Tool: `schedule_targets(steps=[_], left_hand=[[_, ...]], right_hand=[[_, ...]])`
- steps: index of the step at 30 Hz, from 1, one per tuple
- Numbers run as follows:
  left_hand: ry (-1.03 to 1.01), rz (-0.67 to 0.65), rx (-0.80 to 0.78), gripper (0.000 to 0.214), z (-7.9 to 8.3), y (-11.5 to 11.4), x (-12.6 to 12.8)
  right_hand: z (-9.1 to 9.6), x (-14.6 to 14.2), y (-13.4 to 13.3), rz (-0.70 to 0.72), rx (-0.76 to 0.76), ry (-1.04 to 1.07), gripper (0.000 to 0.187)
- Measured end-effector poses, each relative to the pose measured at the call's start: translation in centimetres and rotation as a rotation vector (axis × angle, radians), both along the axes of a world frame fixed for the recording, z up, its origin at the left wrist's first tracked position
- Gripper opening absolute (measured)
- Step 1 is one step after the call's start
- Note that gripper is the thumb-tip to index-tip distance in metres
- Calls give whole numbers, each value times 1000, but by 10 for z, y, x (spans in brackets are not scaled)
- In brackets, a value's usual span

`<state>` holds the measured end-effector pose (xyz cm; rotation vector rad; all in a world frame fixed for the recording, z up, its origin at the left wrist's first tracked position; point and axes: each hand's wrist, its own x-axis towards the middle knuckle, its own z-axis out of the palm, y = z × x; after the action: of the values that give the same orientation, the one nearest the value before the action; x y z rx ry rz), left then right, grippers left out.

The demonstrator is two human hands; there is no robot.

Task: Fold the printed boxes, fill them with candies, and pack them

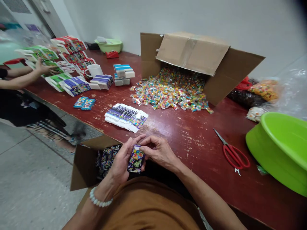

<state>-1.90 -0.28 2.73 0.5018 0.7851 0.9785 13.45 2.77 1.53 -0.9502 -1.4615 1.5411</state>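
- I see the small purple box (136, 160) lying in the left hand (122, 158), long side along the palm, with that hand grasping it.
- From my view, the right hand (161, 152) is at the box's upper end, thumb on the white flap; I can't tell whether it pinches the flap or only presses it.
- So the box sits between both hands, printed face up, at the near edge of the table (184, 134).
- Just beyond the hands I have a fanned stack (126, 117) of flat purple boxes.
- Left of the left hand, an open carton (82, 169) holds dark packets (107, 158).
- Farther off lie wrapped candies (165, 94); to the right, red-handled scissors (233, 155).
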Motion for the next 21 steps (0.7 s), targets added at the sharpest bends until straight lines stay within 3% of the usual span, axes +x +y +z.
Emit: schedule_targets(steps=[3,5,11,15,18,21], left_hand=[[17,-20,-8,68,-6,1,-1],[45,-26,-20,72,-10,2,-1],[74,57,-65,49,-9,6,1],[108,194,-43,40,-8,7,-1],[267,236,24,51,-16,3,-20],[592,333,80,66,-32,-2,-59]], right_hand=[[0,-4,2,62,-131,131,22],[1,-4,4,72,-127,151,25],[-3,2,-5,87,250,-36,14],[-12,-5,-10,60,352,-109,19],[-24,-11,14,68,370,-158,24],[-32,-11,65,-144,373,-384,34]])
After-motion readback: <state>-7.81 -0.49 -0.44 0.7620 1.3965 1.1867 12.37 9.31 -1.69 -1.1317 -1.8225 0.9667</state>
